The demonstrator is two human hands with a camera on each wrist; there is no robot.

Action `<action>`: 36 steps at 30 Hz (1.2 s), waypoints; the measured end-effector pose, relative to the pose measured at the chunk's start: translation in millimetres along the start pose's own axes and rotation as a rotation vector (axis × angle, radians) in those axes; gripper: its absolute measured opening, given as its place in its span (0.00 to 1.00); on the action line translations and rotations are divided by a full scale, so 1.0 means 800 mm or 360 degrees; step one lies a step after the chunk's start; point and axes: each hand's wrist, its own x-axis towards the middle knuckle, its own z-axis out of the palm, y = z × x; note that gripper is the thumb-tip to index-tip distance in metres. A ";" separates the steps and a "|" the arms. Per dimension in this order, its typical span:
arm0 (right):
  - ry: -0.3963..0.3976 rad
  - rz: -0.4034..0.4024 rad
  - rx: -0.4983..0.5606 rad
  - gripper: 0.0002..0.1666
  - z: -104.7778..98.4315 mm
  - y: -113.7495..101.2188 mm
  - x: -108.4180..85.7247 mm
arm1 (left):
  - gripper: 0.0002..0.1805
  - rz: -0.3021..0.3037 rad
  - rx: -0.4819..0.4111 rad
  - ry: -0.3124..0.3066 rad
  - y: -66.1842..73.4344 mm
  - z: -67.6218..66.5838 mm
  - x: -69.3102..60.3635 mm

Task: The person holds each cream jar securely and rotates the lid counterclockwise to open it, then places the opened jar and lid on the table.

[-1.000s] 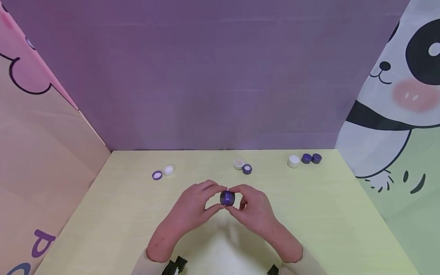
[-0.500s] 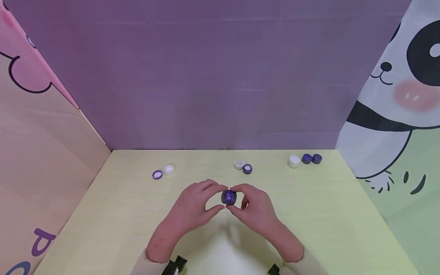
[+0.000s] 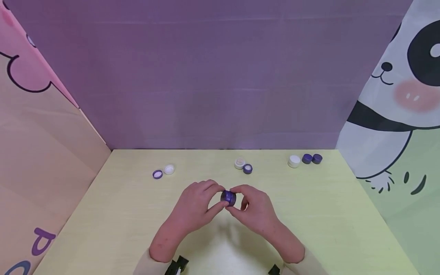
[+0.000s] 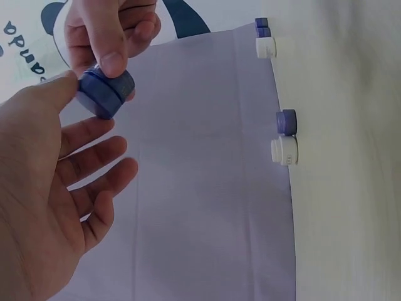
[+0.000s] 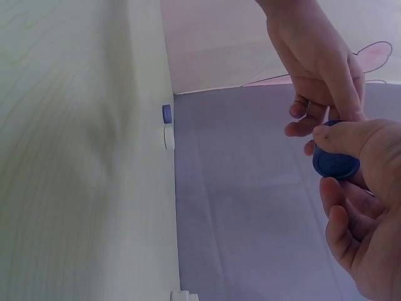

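A small purple jar with a seam round its middle [image 3: 228,198] is held above the table between both hands, lying on its side. From the left, my left hand [image 3: 197,202] pinches one end between thumb and forefinger; its other fingers are spread, as the left wrist view shows. My right hand [image 3: 255,206] grips the opposite end with thumb and fingers. Seen in the right wrist view, the jar's round flat end [image 5: 336,164] faces that camera beneath the right thumb. Whether the jar's two parts are fully joined, I cannot tell.
Along the table's back edge lie a purple lid [image 3: 157,174] beside a white lid [image 3: 169,169], inner sides up. A white jar [image 3: 239,164] touches a small purple one [image 3: 247,169] mid-table. At right stand a white jar [image 3: 294,161] and two purple ones [image 3: 307,159].
Half a second ago the left thumb and forefinger stood slightly apart from the jar; now they close on its left end. The right hand keeps its grip throughout.
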 end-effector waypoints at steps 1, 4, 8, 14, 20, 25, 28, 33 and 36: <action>-0.0003 -0.0001 -0.0006 0.21 0.000 0.000 0.000 | 0.15 -0.0016 0.0029 -0.0006 0.000 0.000 0.000; -0.0007 0.0003 -0.0026 0.21 0.001 0.000 -0.001 | 0.18 -0.0058 0.0072 -0.0016 -0.001 0.000 -0.002; -0.0023 0.0033 -0.0025 0.21 0.000 0.001 -0.001 | 0.23 -0.0030 0.0015 0.0004 0.001 -0.003 -0.002; -0.0027 0.0025 -0.0007 0.21 -0.001 0.001 -0.001 | 0.23 0.0134 0.0014 0.0023 0.004 -0.005 0.000; -0.0029 0.0010 0.0010 0.21 -0.001 0.000 -0.001 | 0.19 0.0116 0.0035 0.0003 0.006 -0.007 0.000; -0.0041 -0.0013 0.0011 0.21 -0.001 -0.001 -0.002 | 0.18 0.0025 0.0115 -0.0070 0.005 -0.008 -0.002; -0.0057 -0.0025 0.0007 0.21 0.000 -0.002 -0.002 | 0.18 -0.0040 0.0177 -0.0118 0.004 -0.009 -0.003; -0.0079 -0.0002 -0.0006 0.22 0.001 -0.002 -0.002 | 0.25 -0.0116 0.0193 -0.0165 0.003 -0.012 -0.005; -0.0091 0.0006 -0.0007 0.23 0.001 -0.001 -0.003 | 0.27 -0.0078 0.0156 -0.0157 0.004 -0.013 -0.006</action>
